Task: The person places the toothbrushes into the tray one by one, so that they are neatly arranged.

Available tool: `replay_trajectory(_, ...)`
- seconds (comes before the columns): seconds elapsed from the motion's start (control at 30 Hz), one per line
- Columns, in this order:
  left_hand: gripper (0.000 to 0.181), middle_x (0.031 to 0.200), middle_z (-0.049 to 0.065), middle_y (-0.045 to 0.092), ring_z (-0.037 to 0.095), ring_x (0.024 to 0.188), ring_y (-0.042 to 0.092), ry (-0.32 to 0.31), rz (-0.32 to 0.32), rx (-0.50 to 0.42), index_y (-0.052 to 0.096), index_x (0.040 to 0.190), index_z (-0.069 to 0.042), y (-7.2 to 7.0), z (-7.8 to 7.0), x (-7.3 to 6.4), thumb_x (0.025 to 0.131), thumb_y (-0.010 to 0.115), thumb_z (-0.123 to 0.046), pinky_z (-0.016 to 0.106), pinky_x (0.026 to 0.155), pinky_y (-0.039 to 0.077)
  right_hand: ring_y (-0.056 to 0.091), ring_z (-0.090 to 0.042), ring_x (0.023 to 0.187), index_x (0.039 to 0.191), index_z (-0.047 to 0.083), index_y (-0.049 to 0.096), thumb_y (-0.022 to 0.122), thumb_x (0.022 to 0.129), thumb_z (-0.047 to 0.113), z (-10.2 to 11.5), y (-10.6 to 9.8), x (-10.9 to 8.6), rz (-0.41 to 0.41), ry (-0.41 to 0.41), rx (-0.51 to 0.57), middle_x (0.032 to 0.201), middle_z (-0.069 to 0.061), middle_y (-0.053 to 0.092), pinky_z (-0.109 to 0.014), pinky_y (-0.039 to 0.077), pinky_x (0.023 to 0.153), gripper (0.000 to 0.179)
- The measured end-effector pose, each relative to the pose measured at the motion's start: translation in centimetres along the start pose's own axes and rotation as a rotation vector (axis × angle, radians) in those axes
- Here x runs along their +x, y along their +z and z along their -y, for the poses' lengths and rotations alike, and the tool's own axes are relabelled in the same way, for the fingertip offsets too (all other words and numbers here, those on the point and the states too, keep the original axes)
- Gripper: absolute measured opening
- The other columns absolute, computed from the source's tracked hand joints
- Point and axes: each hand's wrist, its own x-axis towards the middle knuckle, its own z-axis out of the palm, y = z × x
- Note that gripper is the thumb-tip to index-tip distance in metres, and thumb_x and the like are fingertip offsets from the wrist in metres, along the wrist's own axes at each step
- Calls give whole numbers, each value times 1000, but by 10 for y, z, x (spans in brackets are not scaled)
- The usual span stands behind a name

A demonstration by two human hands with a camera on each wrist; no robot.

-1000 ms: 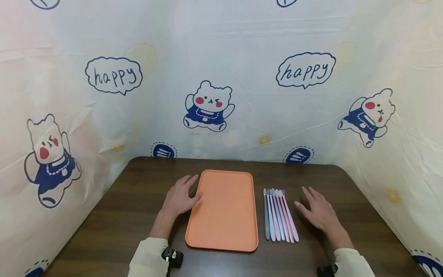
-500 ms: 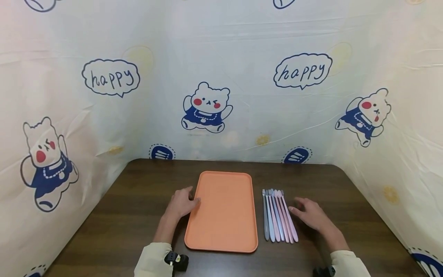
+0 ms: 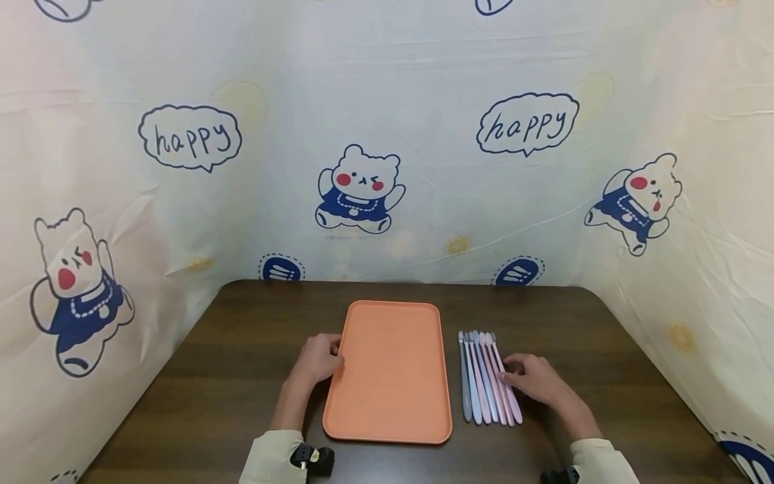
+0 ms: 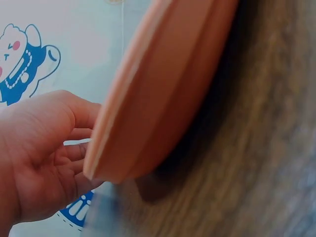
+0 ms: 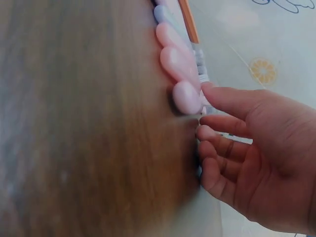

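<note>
My left hand (image 3: 317, 361) grips the left rim of a flat orange tray (image 3: 388, 373), thumb on the rim and the other fingers at its outer side. In the left wrist view, the hand (image 4: 42, 153) meets the tray's edge (image 4: 153, 98); some fingertips are hidden behind it. Several toothbrushes (image 3: 482, 386) in grey-blue, light blue and pink lie in a row right of the tray, heads away from me. At the row's right end, my right hand (image 3: 538, 378) pinches the outermost pink toothbrush (image 5: 186, 98) between thumb and forefinger, its other fingers curled by the tabletop.
The dark wooden table (image 3: 242, 390) has a curtain (image 3: 423, 101) printed with bears around its back and sides. A small black device (image 3: 317, 460) is strapped to the left wrist; another (image 3: 559, 476) sits on the right wrist.
Both hands have come down and inward. The left has closed on the tray's left rim. The right has moved left to the toothbrush row and taken hold of the end one.
</note>
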Motion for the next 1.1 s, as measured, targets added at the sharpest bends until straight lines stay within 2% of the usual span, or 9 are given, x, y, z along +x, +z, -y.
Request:
replay_trajectory(0.13, 48, 80, 7, 66, 15, 65, 56, -10, -12, -39, 66, 130, 5, -1, 0, -1, 83, 62, 0, 26, 60, 44, 55, -17, 67, 127, -2, 64, 72, 93, 22, 5, 0, 1, -3, 21, 7, 81, -5, 62, -29, 46, 59, 42)
replay_trajectory(0.3, 41, 83, 7, 69, 15, 70, 57, -29, -32, -70, 70, 124, 4, -2, 1, 0, 84, 62, -3, 26, 64, 46, 58, -18, 63, 118, -3, 64, 73, 92, 18, 12, -1, 4, 5, 71, 60, 79, -8, 61, -31, 51, 58, 34)
replay_trajectory(0.57, 36, 83, 7, 70, 15, 70, 58, -67, -34, -132, 72, 119, 3, 1, 5, -1, 85, 62, 0, 25, 64, 47, 59, -17, 64, 90, -1, 64, 74, 91, 15, 18, 0, 4, 18, 206, 159, 77, -8, 60, -28, 54, 58, 19)
replay_trajectory(0.8, 35, 84, 8, 70, 15, 71, 59, -67, -53, -142, 73, 118, 3, 0, 4, 1, 85, 62, 0, 26, 64, 48, 58, -16, 66, 87, -3, 65, 74, 91, 14, 24, -6, 6, 21, 229, 176, 77, -8, 59, -27, 54, 58, 19)
replay_trajectory(1.1, 34, 83, 7, 68, 15, 71, 57, -80, -38, -144, 72, 118, 4, 1, 3, -2, 85, 60, 1, 25, 64, 45, 55, -13, 60, 82, -2, 64, 73, 90, 12, 22, -2, 4, 29, 243, 193, 72, -5, 55, -25, 52, 54, 19)
